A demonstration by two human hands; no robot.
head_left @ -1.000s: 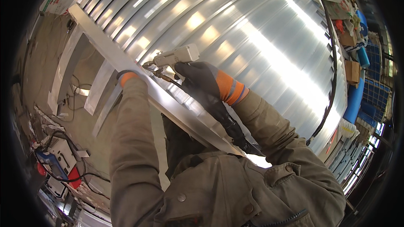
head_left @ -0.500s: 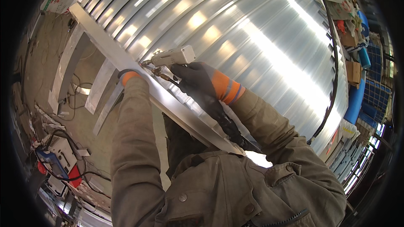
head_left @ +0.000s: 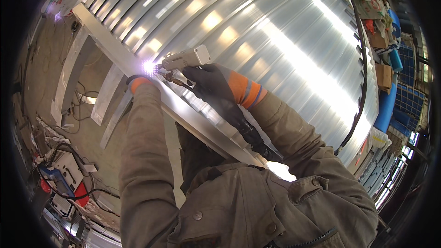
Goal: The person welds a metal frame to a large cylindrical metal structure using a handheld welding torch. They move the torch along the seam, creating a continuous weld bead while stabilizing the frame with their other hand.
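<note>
My right hand (head_left: 212,82), in a dark glove with an orange cuff, is closed round a handheld welding gun (head_left: 187,58) with a pale boxy body. A bright violet-white glare burns at its nozzle, on the edge of a long metal bar (head_left: 108,40). That bar borders a large sheet of ribbed shiny metal (head_left: 257,55). My left hand (head_left: 139,82) is at the bar's outer side, just below the glare; only its orange cuff and a bit of dark glove show, the fingers being hidden. A thick black cable (head_left: 250,135) runs from the gun back under my right forearm.
Metal strips (head_left: 108,94) jut from the bar over the floor at left. A blue, white and red machine (head_left: 66,174) with cables stands at lower left. Another black cable (head_left: 365,64) lies along the sheet's right edge. Blue rolls (head_left: 386,108) and cardboard boxes (head_left: 383,76) are beyond it.
A bright arc has lit at the gun's nozzle, where there was none before. The gun and my right hand have shifted very slightly left. My left hand stays at the bar.
</note>
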